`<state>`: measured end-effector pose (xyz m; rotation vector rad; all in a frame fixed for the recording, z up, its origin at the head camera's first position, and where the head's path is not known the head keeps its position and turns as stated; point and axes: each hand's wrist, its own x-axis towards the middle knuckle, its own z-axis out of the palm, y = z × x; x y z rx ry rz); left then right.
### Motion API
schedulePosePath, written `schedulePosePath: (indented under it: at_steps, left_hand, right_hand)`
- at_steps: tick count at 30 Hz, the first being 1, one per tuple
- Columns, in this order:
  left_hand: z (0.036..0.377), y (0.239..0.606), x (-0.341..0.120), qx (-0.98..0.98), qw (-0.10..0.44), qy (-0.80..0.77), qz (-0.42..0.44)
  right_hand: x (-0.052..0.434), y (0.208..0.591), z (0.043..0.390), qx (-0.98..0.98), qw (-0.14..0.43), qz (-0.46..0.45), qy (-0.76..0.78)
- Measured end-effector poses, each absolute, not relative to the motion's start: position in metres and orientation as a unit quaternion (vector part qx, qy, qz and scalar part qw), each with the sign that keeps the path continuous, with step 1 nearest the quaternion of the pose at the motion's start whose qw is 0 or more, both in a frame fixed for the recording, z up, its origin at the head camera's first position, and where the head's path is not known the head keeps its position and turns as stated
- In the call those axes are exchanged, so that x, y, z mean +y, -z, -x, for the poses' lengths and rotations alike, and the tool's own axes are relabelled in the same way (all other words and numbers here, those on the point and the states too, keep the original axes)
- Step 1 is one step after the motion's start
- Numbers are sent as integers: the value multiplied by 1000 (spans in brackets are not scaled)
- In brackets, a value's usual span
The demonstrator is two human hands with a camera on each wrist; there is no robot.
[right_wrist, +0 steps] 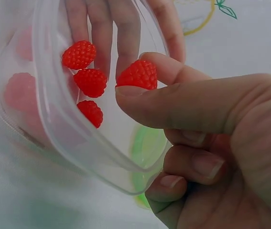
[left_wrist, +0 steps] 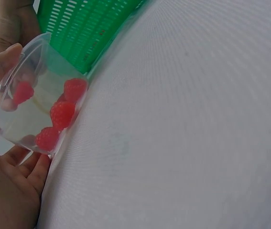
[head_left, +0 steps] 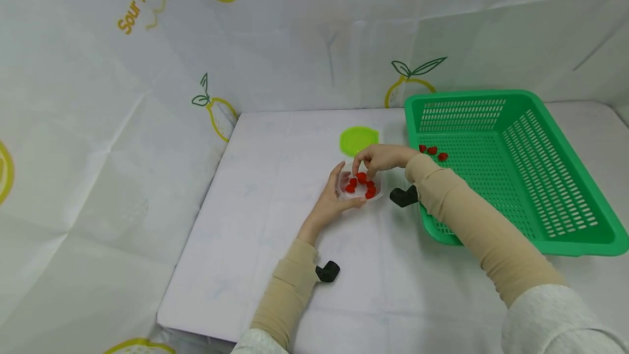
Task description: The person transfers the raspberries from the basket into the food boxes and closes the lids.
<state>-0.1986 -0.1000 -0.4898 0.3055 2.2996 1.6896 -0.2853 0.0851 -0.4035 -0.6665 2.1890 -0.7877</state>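
Note:
A clear plastic container (head_left: 379,196) with several red raspberries (right_wrist: 90,82) inside stands on the white-covered table. My left hand (head_left: 326,205) grips it from the left, its thumb at the near side and its fingers round the far side. My right hand (head_left: 385,157) reaches over the container's opening from the right. Between thumb and index finger it pinches one raspberry (right_wrist: 139,75), while its other fingers curl inward. More raspberries (left_wrist: 62,114) show through the clear wall in the left wrist view.
A green perforated basket (head_left: 496,173) stands to the right, under my right forearm, with a few raspberries (head_left: 432,150) near its left wall. A bright green lid (head_left: 355,140) lies just behind the container. Lemon-printed cloth hangs at the back and left.

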Motion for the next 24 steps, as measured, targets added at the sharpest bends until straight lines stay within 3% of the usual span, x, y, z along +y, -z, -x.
schedulePosePath:
  at_steps: [24]
  left_hand:
    - [199,491,-100,791,137,-587,-100]
  right_hand:
    - [84,402,283,856,342,269,281]
